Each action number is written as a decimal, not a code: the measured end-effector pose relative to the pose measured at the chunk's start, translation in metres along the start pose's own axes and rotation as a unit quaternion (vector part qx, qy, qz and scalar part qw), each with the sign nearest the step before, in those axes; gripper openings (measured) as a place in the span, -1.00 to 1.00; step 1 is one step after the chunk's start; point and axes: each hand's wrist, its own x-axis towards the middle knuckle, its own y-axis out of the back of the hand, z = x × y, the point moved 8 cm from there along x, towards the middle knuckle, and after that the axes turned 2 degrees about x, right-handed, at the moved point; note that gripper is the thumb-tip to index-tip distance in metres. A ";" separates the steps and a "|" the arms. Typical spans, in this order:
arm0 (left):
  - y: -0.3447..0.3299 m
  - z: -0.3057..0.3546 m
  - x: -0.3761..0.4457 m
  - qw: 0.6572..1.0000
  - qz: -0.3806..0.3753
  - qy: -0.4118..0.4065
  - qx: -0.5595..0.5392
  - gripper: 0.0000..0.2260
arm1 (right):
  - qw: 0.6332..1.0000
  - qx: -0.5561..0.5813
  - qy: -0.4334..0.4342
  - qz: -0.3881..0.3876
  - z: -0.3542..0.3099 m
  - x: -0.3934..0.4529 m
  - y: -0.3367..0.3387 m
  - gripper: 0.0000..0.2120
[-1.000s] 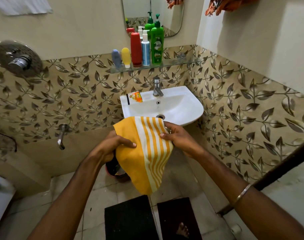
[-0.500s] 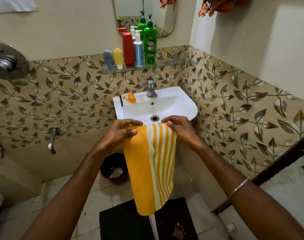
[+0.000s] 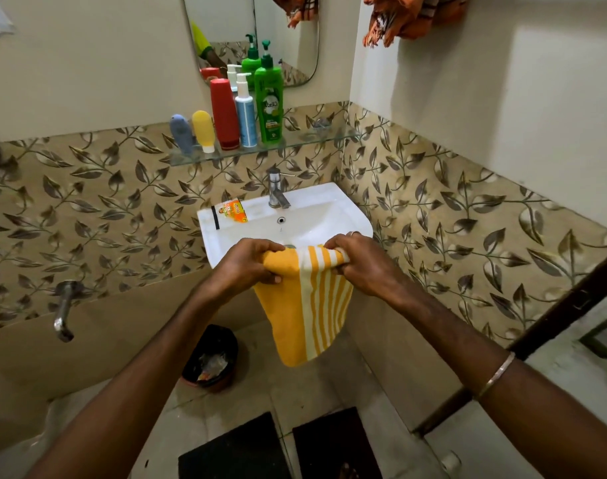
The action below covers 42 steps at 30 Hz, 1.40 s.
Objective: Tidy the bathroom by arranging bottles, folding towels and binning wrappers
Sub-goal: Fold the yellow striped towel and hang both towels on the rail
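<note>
A yellow towel with white stripes (image 3: 305, 316) hangs folded in front of the white sink (image 3: 333, 209). My left hand (image 3: 246, 266) grips its top left corner and my right hand (image 3: 364, 262) grips its top right corner, both closed on the cloth. On the glass shelf (image 3: 315, 140) stand several bottles in a row: grey (image 3: 181, 133), yellow (image 3: 203, 130), red (image 3: 224, 114), blue-white (image 3: 245, 112) and a green pump bottle (image 3: 268, 98). An orange wrapper (image 3: 233, 211) lies on the sink's left rim. A dark bin (image 3: 212, 357) with scraps sits on the floor.
A tap (image 3: 277, 188) rises at the sink's back. A mirror (image 3: 250, 32) hangs above the shelf. An orange cloth (image 3: 412, 15) hangs on the right wall. A wall spout (image 3: 64, 309) juts out at left. Two dark mats (image 3: 281, 447) lie on the floor.
The towel went from hanging long to shorter, folded up. Both hands rose to the sink's front edge and drew the top corners together. The view shifted closer to the sink.
</note>
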 end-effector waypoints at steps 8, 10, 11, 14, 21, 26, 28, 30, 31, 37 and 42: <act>0.024 0.045 0.038 0.958 0.089 -0.085 0.260 -0.87 | 0.996 -0.059 -0.020 0.070 0.029 0.021 0.060 -0.76; 0.031 0.062 0.044 0.934 0.153 -0.113 0.304 -0.82 | 0.992 -0.064 -0.021 0.105 0.036 0.022 0.080 -0.73; 0.034 0.071 0.047 0.924 0.184 -0.123 0.312 -0.79 | 0.989 -0.064 -0.023 0.129 0.038 0.022 0.092 -0.72; 0.040 0.098 0.055 0.936 0.227 -0.147 0.225 -0.80 | 0.981 -0.054 -0.021 0.187 0.043 0.017 0.124 -0.72; 0.033 0.158 0.087 0.938 0.209 -0.207 -0.181 -0.88 | 0.928 0.253 -0.053 0.270 0.053 0.010 0.177 -0.83; 0.034 0.217 0.105 0.901 0.211 -0.320 -0.203 -0.65 | 0.876 0.307 -0.006 0.373 0.050 0.007 0.229 -0.79; 0.032 0.242 0.114 0.894 0.177 -0.354 -0.208 -0.47 | 0.870 0.287 0.036 0.399 0.043 0.007 0.250 -0.73; 0.032 0.273 0.124 0.885 0.148 -0.394 -0.197 -0.31 | 0.875 0.244 0.076 0.411 0.036 0.009 0.271 -0.60; 0.033 0.290 0.129 0.879 0.144 -0.416 -0.185 -0.24 | 0.882 0.217 0.090 0.408 0.032 0.013 0.281 -0.50; 0.054 0.391 0.152 0.810 0.171 -0.528 -0.190 -0.14 | 0.886 0.009 0.170 0.431 -0.007 0.043 0.353 -0.12; 0.078 0.459 0.184 0.794 0.170 -0.553 -0.189 -0.14 | 0.862 -0.113 0.153 0.470 -0.020 0.068 0.425 -0.13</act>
